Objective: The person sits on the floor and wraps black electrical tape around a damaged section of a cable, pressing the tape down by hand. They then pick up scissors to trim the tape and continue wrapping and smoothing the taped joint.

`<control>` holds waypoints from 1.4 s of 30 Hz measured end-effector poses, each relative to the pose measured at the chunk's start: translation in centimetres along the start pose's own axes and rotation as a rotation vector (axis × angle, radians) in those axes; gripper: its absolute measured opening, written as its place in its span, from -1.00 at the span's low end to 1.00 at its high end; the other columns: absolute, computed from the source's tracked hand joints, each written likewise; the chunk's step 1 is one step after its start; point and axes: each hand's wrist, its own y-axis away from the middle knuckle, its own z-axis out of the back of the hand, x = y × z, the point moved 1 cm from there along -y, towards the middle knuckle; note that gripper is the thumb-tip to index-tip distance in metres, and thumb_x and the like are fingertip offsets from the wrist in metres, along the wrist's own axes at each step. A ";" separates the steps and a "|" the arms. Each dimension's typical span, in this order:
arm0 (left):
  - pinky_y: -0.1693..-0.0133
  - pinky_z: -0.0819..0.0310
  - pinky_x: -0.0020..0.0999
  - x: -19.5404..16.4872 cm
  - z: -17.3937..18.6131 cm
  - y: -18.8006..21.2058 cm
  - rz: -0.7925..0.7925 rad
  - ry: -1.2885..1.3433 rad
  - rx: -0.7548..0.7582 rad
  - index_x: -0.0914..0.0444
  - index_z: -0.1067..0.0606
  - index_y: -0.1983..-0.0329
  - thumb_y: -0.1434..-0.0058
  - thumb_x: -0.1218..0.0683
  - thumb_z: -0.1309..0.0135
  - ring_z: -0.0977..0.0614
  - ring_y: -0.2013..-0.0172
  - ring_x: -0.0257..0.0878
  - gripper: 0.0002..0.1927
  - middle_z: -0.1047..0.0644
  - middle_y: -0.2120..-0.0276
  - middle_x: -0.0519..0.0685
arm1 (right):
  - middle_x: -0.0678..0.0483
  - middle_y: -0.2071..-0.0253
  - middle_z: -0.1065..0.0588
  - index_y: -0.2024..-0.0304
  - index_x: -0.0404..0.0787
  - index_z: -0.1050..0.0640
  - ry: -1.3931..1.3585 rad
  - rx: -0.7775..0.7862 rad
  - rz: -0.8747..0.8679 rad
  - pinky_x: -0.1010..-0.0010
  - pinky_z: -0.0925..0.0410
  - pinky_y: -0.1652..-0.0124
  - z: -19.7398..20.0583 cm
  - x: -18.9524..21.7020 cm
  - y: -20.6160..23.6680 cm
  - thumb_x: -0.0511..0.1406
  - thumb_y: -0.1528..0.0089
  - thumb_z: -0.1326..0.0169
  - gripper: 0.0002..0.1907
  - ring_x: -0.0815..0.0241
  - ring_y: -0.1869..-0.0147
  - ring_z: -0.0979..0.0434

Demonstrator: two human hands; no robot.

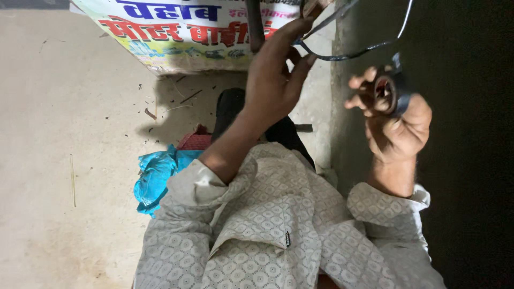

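A roll of dark tape [386,92] is held in the right hand [393,120], gripped between the thumb and the curled fingers, with two fingertips spread loose to the left of the roll. The reddish inner core of the roll is turned towards the camera. From the roll a thin dark strip of tape [353,53] is drawn out in a long curve, up and across to the left hand [276,75]. There the strip's end is pinched between the thumb and the fingertips, the rest of the left hand being raised and slightly cupped. The two hands are kept well apart, joined only by the strip.

Just above the left hand a dark upright bar [255,24] is seen, and beside it a brownish piece at the top edge that is too cut off to be made out. Behind the bar a printed sign board [182,32] in white, red and blue is set against the pale concrete floor [64,134]. Both forearms are covered by pale patterned sleeves [267,225], which fill the lower middle of the view. Beneath the left forearm a dark shoe or foot-like shape [230,109] is partly hidden, and a crumpled blue plastic bag [155,176] lies near it on the floor. The right side of the view is taken up by a dark wall [466,64].
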 end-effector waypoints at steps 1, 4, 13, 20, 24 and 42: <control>0.14 -0.64 -0.30 0.3 -0.4 -0.4 -0.047 -0.014 0.004 0.20 -0.28 -0.36 -0.42 0.19 -0.14 -0.69 -0.03 -0.06 -0.51 -0.48 -0.23 0.07 | -0.17 -0.25 -0.50 -0.05 -0.17 -0.65 -0.029 -0.019 0.012 0.16 -0.57 -0.09 -0.3 -0.1 -0.7 -0.23 -0.42 -0.18 -0.78 -0.09 -0.31 -0.56; -0.01 -0.61 -0.07 1.3 -1.5 -1.1 -0.059 -0.197 0.059 0.21 -0.14 -0.48 -0.39 0.15 -0.18 -0.64 -0.06 0.10 -0.33 -0.47 -0.24 0.14 | -0.16 -0.23 -0.50 -0.08 -0.16 -0.63 -0.042 -0.068 0.041 0.13 -0.55 -0.12 -0.7 -0.4 -2.6 -0.19 -0.41 -0.15 -0.74 -0.10 -0.32 -0.55; 0.11 -0.44 0.03 4.2 -1.9 -2.9 -0.239 -0.405 0.047 0.13 -0.23 -0.36 -0.38 0.14 -0.11 -0.60 0.15 0.10 -0.47 -0.63 0.19 -0.05 | -0.11 -0.25 -0.46 0.01 -0.31 -0.52 0.287 -0.074 -0.019 0.18 -0.58 -0.07 0.4 -0.5 -4.4 -0.22 -0.51 -0.09 -0.76 0.04 -0.23 -0.50; 0.01 -0.59 -0.36 3.2 -1.3 -1.2 0.104 0.396 0.275 0.20 -0.21 -0.35 -0.52 0.24 -0.12 -0.64 0.17 -0.34 -0.55 -0.55 0.26 -0.05 | -0.09 -0.34 -0.38 0.01 -0.37 -0.49 0.880 0.032 -0.017 0.44 -0.44 0.04 2.1 0.9 -3.5 -0.22 -0.53 -0.10 -0.71 0.23 -0.07 -0.45; -0.07 -0.57 -0.38 1.6 -0.5 -0.8 0.099 0.662 0.333 0.17 -0.15 -0.43 -0.55 0.30 -0.10 -0.63 0.08 -0.35 -0.48 -0.52 0.17 -0.04 | -0.08 -0.33 -0.38 0.08 -0.39 -0.51 0.948 0.140 0.034 0.39 -0.40 -0.11 1.9 1.5 -4.1 -0.23 -0.46 -0.11 -0.72 0.14 -0.26 -0.45; -0.13 -0.61 -0.18 -3.5 -1.6 0.1 0.048 0.004 0.021 0.03 0.05 -0.52 -0.40 0.35 0.08 -0.59 -0.22 0.05 -0.26 -0.47 -0.26 0.19 | -0.14 -0.29 -0.44 0.04 -0.36 -0.62 1.140 0.489 -0.013 0.23 -0.48 -0.22 1.4 3.0 -6.8 -0.30 -0.27 -0.27 -0.72 -0.05 -0.30 -0.53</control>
